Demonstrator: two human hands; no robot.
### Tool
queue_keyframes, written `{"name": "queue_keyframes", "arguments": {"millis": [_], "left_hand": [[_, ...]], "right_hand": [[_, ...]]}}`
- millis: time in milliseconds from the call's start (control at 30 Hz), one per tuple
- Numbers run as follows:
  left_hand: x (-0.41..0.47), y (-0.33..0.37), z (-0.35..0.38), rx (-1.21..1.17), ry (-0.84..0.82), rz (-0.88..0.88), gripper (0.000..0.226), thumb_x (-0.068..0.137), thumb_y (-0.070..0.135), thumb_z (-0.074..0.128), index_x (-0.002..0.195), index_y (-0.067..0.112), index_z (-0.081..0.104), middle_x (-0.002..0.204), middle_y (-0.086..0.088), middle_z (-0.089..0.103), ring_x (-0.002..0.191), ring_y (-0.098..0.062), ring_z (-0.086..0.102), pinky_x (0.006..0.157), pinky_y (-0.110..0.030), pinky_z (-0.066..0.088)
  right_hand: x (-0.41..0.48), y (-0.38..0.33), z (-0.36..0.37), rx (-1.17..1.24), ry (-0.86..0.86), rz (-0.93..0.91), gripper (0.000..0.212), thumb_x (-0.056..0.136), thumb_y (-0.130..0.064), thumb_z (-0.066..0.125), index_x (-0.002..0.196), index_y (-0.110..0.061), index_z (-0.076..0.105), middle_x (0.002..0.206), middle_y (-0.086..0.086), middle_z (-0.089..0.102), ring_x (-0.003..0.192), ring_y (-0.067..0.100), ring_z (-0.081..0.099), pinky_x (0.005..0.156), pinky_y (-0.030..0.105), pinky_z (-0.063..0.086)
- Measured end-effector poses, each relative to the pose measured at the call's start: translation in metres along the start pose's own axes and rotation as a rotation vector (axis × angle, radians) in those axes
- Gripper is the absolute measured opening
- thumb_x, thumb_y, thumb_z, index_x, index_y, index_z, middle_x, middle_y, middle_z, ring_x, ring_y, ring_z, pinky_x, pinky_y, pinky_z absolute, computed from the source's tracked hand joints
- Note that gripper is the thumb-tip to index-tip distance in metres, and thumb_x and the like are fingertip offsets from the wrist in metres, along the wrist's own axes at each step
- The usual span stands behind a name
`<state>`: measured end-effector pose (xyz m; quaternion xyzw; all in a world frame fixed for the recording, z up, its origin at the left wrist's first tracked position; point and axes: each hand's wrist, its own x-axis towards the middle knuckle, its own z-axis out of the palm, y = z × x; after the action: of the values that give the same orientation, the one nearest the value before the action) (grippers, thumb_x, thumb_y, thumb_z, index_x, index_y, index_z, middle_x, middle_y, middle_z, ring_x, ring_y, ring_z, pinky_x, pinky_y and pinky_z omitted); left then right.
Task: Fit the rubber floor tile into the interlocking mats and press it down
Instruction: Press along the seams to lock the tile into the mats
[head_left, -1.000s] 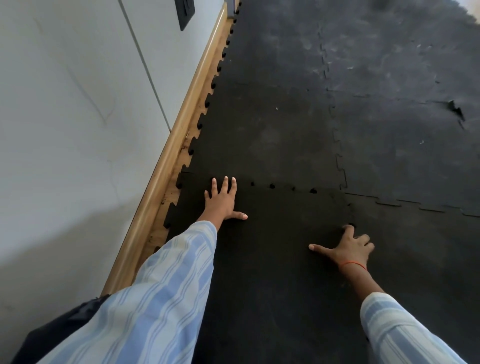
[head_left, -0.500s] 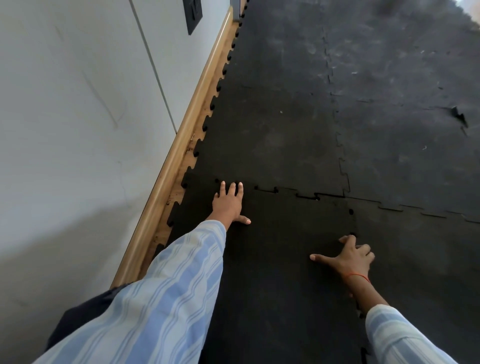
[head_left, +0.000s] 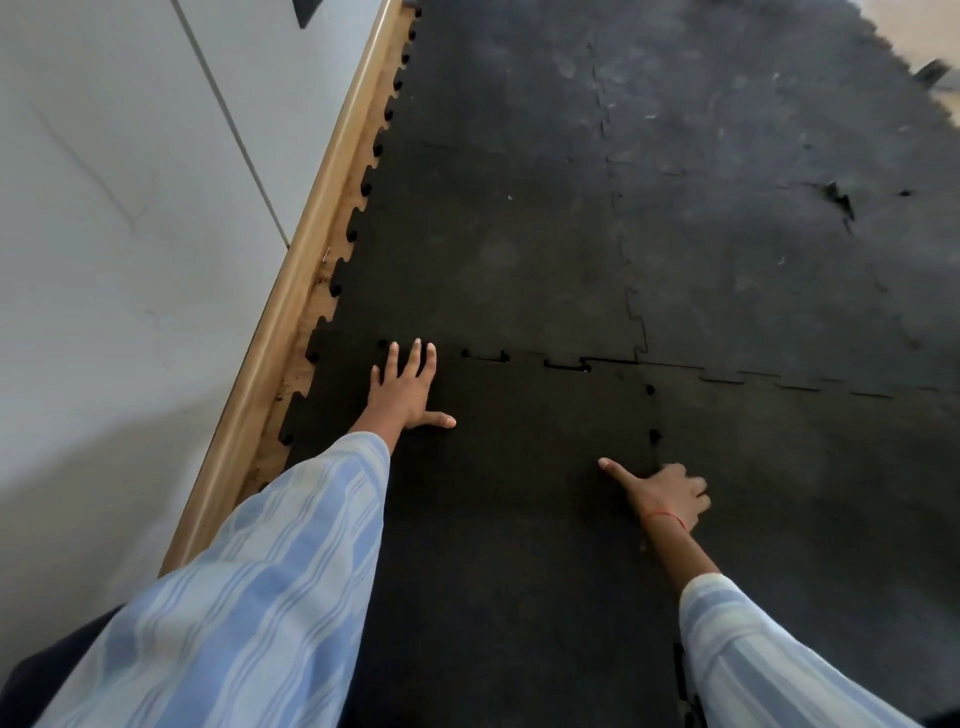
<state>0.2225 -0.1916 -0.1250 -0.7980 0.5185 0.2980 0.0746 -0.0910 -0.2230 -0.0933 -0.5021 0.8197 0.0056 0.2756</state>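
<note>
The black rubber floor tile (head_left: 519, 467) lies flat in front of me, its far edge meeting the interlocking mats (head_left: 493, 249). Small gaps show along that far seam, right of my left hand, and along the right seam above my right hand. My left hand (head_left: 404, 388) lies palm down with fingers spread at the tile's far left corner. My right hand (head_left: 667, 493) rests on the tile's right seam, thumb stretched out to the left and fingers curled down at the joint.
A wooden skirting strip (head_left: 311, 249) and a white wall (head_left: 130, 208) run along the left, with the mats' toothed edge beside it. More dusty black mats (head_left: 779, 208) cover the floor to the right; one has a torn notch (head_left: 839, 197).
The right seam has closed further and my right hand has slid nearer along it. The gaps in the far seam are narrower than a second ago. My left hand keeps its place.
</note>
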Motion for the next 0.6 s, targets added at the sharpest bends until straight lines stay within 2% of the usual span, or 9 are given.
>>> {"name": "queue_keyframes", "arguments": {"millis": [67, 133, 200, 267, 300, 400, 500, 567, 600], "left_hand": [[0.003, 0.005, 0.004, -0.021, 0.014, -0.018, 0.109, 0.083, 0.063, 0.057, 0.151, 0.023, -0.018, 0.159, -0.003, -0.026, 0.143, -0.034, -0.025, 0.115, -0.058, -0.001], [0.005, 0.010, 0.009, -0.043, 0.044, -0.041, 0.102, 0.087, 0.066, 0.047, 0.151, 0.021, -0.019, 0.158, -0.004, -0.028, 0.142, -0.035, -0.027, 0.114, -0.060, -0.004], [0.009, 0.013, 0.008, -0.069, 0.005, -0.054, 0.102, 0.087, 0.067, 0.046, 0.151, 0.021, -0.020, 0.157, -0.004, -0.031, 0.141, -0.036, -0.028, 0.113, -0.060, -0.006], [0.011, 0.012, 0.002, -0.080, -0.044, -0.070, 0.103, 0.087, 0.066, 0.047, 0.150, 0.022, -0.021, 0.156, -0.004, -0.033, 0.141, -0.037, -0.029, 0.113, -0.060, -0.006], [0.011, 0.012, 0.000, -0.079, -0.052, -0.078, 0.103, 0.087, 0.065, 0.048, 0.150, 0.022, -0.022, 0.155, -0.004, -0.034, 0.140, -0.037, -0.030, 0.113, -0.060, -0.006], [0.010, 0.015, -0.002, -0.078, -0.060, -0.096, 0.102, 0.088, 0.065, 0.047, 0.150, 0.022, -0.022, 0.155, -0.004, -0.034, 0.141, -0.037, -0.029, 0.114, -0.060, -0.006], [0.009, 0.021, -0.002, -0.058, -0.071, -0.108, 0.100, 0.088, 0.065, 0.046, 0.151, 0.022, -0.020, 0.155, -0.005, -0.035, 0.141, -0.038, -0.027, 0.114, -0.059, -0.004], [0.010, 0.022, -0.004, -0.047, -0.073, -0.117, 0.098, 0.089, 0.064, 0.045, 0.151, 0.023, -0.020, 0.154, -0.005, -0.035, 0.142, -0.038, -0.026, 0.114, -0.059, -0.003], [0.010, 0.022, -0.004, -0.033, -0.073, -0.113, 0.097, 0.090, 0.064, 0.044, 0.151, 0.022, -0.019, 0.155, -0.005, -0.035, 0.143, -0.037, -0.025, 0.115, -0.058, -0.002]], "right_hand": [[0.012, 0.000, -0.006, 0.084, -0.056, 0.047, 0.100, 0.062, -0.063, 0.077, 0.133, -0.001, 0.045, 0.140, 0.024, 0.039, 0.130, 0.042, 0.035, 0.103, 0.049, 0.038], [0.021, -0.001, -0.009, 0.167, -0.098, 0.093, 0.094, 0.059, -0.062, 0.079, 0.125, 0.000, 0.053, 0.133, 0.023, 0.049, 0.125, 0.041, 0.043, 0.092, 0.046, 0.047], [0.025, -0.003, -0.013, 0.272, -0.123, 0.135, 0.080, 0.055, -0.058, 0.084, 0.100, 0.003, 0.062, 0.106, 0.021, 0.062, 0.096, 0.039, 0.061, 0.071, 0.046, 0.058], [0.029, -0.004, -0.017, 0.354, -0.128, 0.152, 0.069, 0.052, -0.053, 0.087, 0.082, 0.002, 0.059, 0.092, 0.017, 0.064, 0.064, 0.028, 0.058, 0.053, 0.044, 0.058], [0.032, -0.003, -0.018, 0.389, -0.120, 0.145, 0.070, 0.052, -0.051, 0.088, 0.089, 0.000, 0.057, 0.099, 0.014, 0.063, 0.065, 0.025, 0.056, 0.052, 0.044, 0.057], [0.036, -0.006, -0.018, 0.448, -0.108, 0.129, 0.083, 0.056, -0.045, 0.089, 0.119, -0.012, 0.047, 0.120, 0.013, 0.053, 0.098, 0.031, 0.057, 0.070, 0.050, 0.057], [0.039, -0.012, -0.020, 0.239, 0.005, 0.006, 0.063, 0.065, -0.041, 0.085, 0.115, -0.014, 0.056, 0.129, 0.016, 0.051, 0.119, 0.036, 0.049, 0.089, 0.054, 0.050], [0.038, -0.022, -0.020, 0.011, 0.186, -0.178, 0.054, 0.071, -0.033, 0.081, 0.115, -0.015, 0.056, 0.131, 0.018, 0.043, 0.122, 0.037, 0.041, 0.094, 0.054, 0.045], [0.036, -0.029, -0.018, -0.046, 0.191, -0.273, 0.055, 0.073, -0.032, 0.079, 0.119, -0.015, 0.054, 0.133, 0.018, 0.040, 0.124, 0.037, 0.038, 0.095, 0.053, 0.044]]}}
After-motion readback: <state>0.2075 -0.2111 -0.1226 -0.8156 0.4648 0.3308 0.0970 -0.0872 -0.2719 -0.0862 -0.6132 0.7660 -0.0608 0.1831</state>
